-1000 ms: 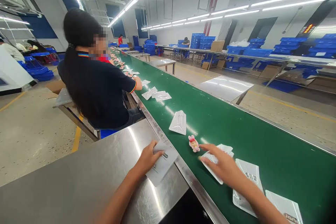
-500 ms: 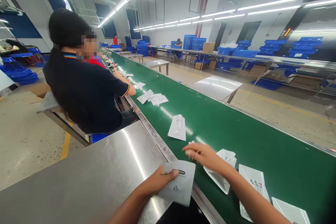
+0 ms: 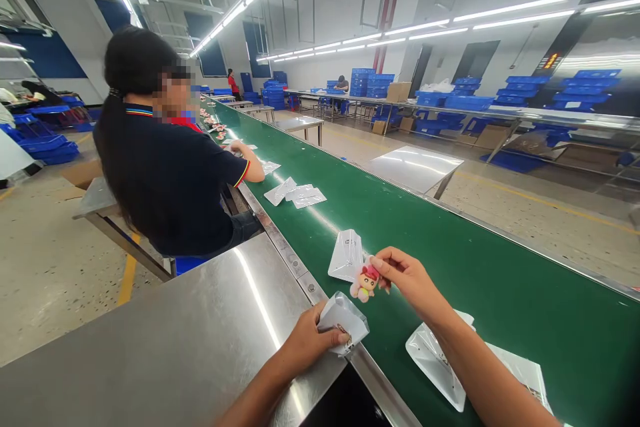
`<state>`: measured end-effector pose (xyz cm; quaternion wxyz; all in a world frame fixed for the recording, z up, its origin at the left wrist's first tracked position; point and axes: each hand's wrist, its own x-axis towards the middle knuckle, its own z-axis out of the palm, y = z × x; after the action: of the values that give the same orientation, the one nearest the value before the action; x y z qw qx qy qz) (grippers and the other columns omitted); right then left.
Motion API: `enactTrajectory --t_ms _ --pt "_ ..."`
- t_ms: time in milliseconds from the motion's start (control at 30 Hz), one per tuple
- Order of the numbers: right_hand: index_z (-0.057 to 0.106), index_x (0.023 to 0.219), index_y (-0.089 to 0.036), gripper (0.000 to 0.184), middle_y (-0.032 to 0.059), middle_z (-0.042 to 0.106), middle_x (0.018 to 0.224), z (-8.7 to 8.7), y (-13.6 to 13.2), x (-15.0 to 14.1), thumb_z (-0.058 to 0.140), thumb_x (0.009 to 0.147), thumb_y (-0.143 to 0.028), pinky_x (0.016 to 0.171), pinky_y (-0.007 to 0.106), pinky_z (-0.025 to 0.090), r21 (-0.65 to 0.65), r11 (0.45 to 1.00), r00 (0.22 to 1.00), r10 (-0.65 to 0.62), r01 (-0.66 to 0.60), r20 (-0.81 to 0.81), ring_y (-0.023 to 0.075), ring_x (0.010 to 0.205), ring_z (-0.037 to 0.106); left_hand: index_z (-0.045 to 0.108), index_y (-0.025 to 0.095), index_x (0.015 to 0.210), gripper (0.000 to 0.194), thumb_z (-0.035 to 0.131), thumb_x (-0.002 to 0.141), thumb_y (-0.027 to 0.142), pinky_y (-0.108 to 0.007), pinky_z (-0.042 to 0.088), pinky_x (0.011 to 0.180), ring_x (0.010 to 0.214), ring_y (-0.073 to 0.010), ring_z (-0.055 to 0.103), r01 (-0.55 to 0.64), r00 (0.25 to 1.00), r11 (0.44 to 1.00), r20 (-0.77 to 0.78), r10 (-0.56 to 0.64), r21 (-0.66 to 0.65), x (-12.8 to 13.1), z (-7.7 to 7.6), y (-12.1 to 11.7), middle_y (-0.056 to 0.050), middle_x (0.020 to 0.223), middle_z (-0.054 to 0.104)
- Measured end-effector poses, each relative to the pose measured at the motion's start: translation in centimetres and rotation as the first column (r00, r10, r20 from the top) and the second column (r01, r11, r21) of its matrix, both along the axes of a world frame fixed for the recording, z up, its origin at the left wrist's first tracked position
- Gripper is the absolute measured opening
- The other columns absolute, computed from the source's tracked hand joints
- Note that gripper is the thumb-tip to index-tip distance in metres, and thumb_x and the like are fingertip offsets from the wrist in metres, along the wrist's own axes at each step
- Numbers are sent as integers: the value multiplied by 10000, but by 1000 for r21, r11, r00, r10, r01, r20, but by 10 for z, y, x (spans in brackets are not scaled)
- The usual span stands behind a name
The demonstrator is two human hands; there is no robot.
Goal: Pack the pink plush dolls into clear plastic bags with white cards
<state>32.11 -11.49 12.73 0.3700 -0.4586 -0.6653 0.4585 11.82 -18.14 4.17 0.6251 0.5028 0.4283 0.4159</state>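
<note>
Though illegible, dark print [image 3: 349, 340] on pouch [image 3: 344, 313]

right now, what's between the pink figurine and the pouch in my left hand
Only a gap between the pink figurine and the pouch; the head view shows green conveyor belt behind it.

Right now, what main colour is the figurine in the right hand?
The figurine is mainly pink, as the head view shows best.

Large workshop lit by long tube lights [image 3: 245, 5]
Pale walls [image 3: 310, 70] carry dark blue panels [image 3: 50, 57]. Yellow lines [image 3: 129, 273] mark the speckled floor [image 3: 500, 195], where shiny metal tables [image 3: 416, 163] stand; stacked blue crates [image 3: 363, 82] line a long table [image 3: 600, 119] beside a cardboard box [image 3: 399, 91].
</note>
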Motion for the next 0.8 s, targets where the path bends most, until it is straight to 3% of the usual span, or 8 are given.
enactTrajectory --t_ms 167,267,333,433,567,667,733,800 --pt "572 778 -179 296 7 592 657 -1 -28 -11 512 805 -468 508 217 424 -46 991 989 127 -124 71 105 556 523 594 144 854 326 729 605 304 -216 349 596 678 -132 457 -50 980 997 -187 61 62 8 2 -2 5 740 558" --pt "631 776 -201 282 62 630 913 -10 -38 -12 482 836 -433 746 312 468 124 976 957 142 -177 251 175 838 572 599 147 894 336 714 615 294 -219 355 603 679 -134 466 19 985 998 -170 -8 65 14 8 -5 7 750 566" --pt "664 796 -222 307 57 509 1231 -12 -45 -9 431 867 -409 951 410 362 229 931 907 184 -285 380 237 1137 439 591 145 867 303 700 623 287 -215 349 585 662 -128 463 67 984 995 -169 -54 71 19 11 -6 13 736 561" --pt "675 813 -223 360 -20 293 1418 -6 -56 -3 383 883 -423 1048 473 227 187 866 790 309 -463 529 269 1304 204 565 144 761 225 677 637 296 -207 321 550 641 -117 446 126 951 983 -300 -80 137 28 12 -6 25 701 543" --pt "666 730 -179 374 4 294 1419 1 -67 7 454 829 -471 1050 486 225 162 865 701 260 -474 664 306 1291 231 513 146 655 125 621 649 207 -211 298 534 596 -102 433 207 882 923 -471 -33 323 45 15 -5 41 635 504" --pt "663 746 -205 356 23 418 1339 5 -67 17 399 868 -411 984 434 340 191 892 695 169 -409 699 271 1197 392 573 162 790 92 552 737 234 -223 356 588 650 -124 501 223 891 896 -453 -27 385 55 24 -1 21 713 564" --pt "658 764 -230 351 32 517 1238 9 -65 26 368 884 -388 919 377 404 216 905 710 122 -366 694 238 1095 487 580 201 985 274 585 742 328 -256 408 676 761 -167 557 294 892 896 -432 -132 334 54 35 5 1 849 618" --pt "650 773 -239 353 44 592 1108 12 -60 39 353 888 -391 844 319 448 233 921 740 81 -312 668 207 973 555 507 243 1168 570 690 646 382 -324 420 801 945 -234 551 351 885 892 -410 -218 283 44 49 11 -35 1070 605"
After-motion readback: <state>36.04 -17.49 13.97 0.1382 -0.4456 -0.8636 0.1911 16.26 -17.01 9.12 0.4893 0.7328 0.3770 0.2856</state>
